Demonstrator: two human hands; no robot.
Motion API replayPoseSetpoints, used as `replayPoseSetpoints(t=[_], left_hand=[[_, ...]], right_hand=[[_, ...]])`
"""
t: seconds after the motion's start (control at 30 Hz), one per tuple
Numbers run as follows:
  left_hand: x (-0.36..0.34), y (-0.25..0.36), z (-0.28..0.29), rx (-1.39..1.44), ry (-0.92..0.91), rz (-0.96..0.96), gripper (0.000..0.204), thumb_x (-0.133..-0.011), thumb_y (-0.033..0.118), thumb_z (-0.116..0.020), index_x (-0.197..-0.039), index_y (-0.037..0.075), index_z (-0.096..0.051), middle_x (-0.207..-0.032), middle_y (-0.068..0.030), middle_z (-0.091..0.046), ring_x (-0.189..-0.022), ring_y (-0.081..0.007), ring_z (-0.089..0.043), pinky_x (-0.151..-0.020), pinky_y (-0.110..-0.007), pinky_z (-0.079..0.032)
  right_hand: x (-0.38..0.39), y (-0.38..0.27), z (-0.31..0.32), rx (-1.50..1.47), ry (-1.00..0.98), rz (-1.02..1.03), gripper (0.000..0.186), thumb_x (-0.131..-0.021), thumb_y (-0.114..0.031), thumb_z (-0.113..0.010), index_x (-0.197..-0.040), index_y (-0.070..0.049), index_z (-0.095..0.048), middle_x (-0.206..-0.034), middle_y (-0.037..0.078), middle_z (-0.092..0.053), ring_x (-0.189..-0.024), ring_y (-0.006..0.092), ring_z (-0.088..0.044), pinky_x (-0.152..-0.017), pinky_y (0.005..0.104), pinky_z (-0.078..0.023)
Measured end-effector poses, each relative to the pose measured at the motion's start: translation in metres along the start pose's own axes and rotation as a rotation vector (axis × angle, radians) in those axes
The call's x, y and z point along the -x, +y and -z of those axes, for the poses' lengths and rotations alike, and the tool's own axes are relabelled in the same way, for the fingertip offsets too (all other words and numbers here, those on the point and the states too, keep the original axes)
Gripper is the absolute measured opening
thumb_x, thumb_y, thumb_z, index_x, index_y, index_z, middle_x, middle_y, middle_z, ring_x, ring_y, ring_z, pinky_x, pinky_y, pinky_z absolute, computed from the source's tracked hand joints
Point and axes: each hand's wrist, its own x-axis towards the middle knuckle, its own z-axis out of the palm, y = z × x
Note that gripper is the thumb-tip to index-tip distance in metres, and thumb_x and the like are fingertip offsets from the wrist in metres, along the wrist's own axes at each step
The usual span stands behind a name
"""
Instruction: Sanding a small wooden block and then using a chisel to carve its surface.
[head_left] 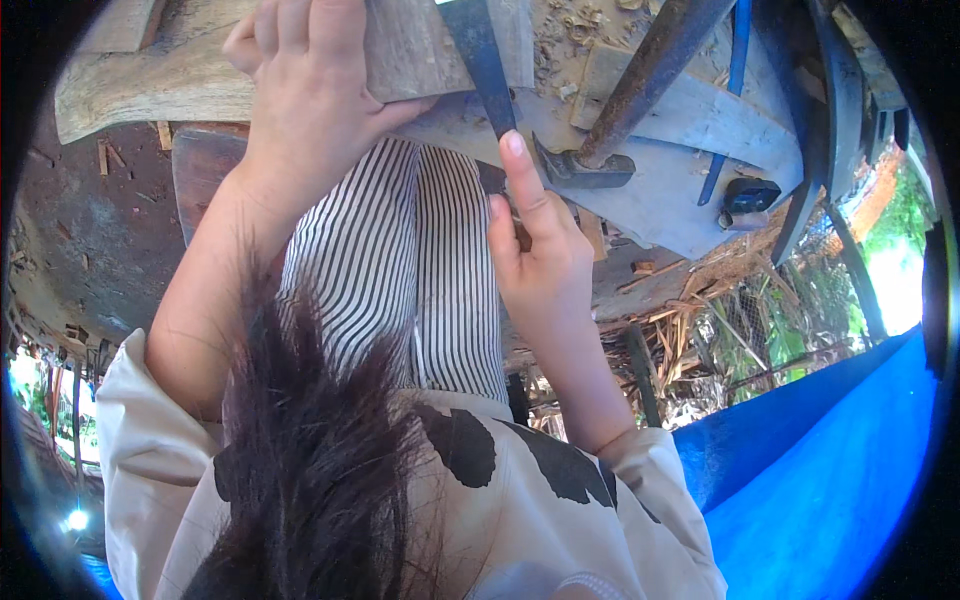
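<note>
My left hand (310, 85) bears down on a grey wooden board (450, 45). Its thumb runs along the near edge, and its fingertips pass out of the top of the picture. Opposite it, my right hand (545, 235) is closed round the near end of a dark flat-bladed tool (478, 60), its grip mostly hidden by the hand. The index finger stretches along the blade, which widens away from me and crosses the board. Just right of that fingertip lies a hammer (595, 170) with a thick rusty handle slanting up and away.
A long curved plank (150, 95) extends left. Wood shavings (575, 25) litter the work surface. To the right are a blue rod (735, 60), a small black object (750, 195) and dark upright posts. A blue tarp (830, 470) hangs at the lower right.
</note>
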Motion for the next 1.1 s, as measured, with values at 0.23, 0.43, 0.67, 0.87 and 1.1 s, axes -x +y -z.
replayPoseSetpoints(t=[0.23,0.43,0.67,0.87,1.1], left_hand=[[-0.002,-0.001,0.004,0.082,0.027,0.030,0.100,-0.053,0.030,-0.091,-0.136,0.009,-0.039,-0.130,-0.0125,-0.047,-0.122,-0.0334,-0.042,-0.102,-0.046,-0.028],[-0.001,-0.005,0.007,0.070,0.008,0.043,0.100,-0.053,0.031,-0.090,-0.136,0.008,-0.039,-0.129,-0.0119,-0.048,-0.120,-0.0322,-0.043,-0.101,-0.045,-0.028],[0.011,-0.006,0.003,0.122,0.020,0.036,0.097,-0.058,0.043,-0.087,-0.136,0.011,-0.039,-0.128,-0.0066,-0.049,-0.122,-0.0252,-0.042,-0.101,-0.043,-0.023],[0.003,0.005,0.019,0.164,-0.019,0.077,0.107,-0.059,0.051,-0.087,-0.140,0.004,-0.035,-0.134,-0.0125,-0.043,-0.126,-0.0306,-0.036,-0.104,-0.045,-0.025],[-0.032,0.016,0.030,0.254,0.242,-0.026,0.061,-0.075,0.022,-0.085,-0.122,0.009,-0.048,-0.093,-0.0029,-0.069,-0.092,-0.0133,-0.061,-0.082,-0.033,-0.043]], right_hand=[[0.008,-0.015,-0.026,-0.099,0.060,-0.044,0.062,-0.089,-0.016,-0.068,-0.145,-0.034,-0.047,-0.070,0.007,-0.050,-0.054,0.0259,-0.055,-0.052,0.0402,-0.049],[0.001,-0.007,-0.025,-0.024,0.110,0.007,0.065,-0.087,-0.015,-0.069,-0.145,-0.035,-0.047,-0.073,0.008,-0.050,-0.055,0.0276,-0.057,-0.052,0.0416,-0.050],[-0.059,-0.055,0.002,-0.270,0.107,-0.211,0.062,-0.092,-0.008,-0.062,-0.149,-0.025,-0.042,-0.092,0.021,-0.065,-0.074,0.0376,-0.066,-0.070,0.0414,-0.054],[0.015,-0.039,0.011,-0.427,0.128,-0.311,0.056,-0.094,-0.004,-0.057,-0.146,0.003,-0.038,-0.121,0.025,-0.063,-0.098,0.0287,-0.069,-0.081,0.0348,-0.053],[0.029,-0.035,0.010,-0.298,0.091,-0.184,0.055,-0.092,-0.005,-0.062,-0.144,0.002,-0.043,-0.114,0.023,-0.066,-0.086,0.0244,-0.067,-0.075,0.0304,-0.053]])
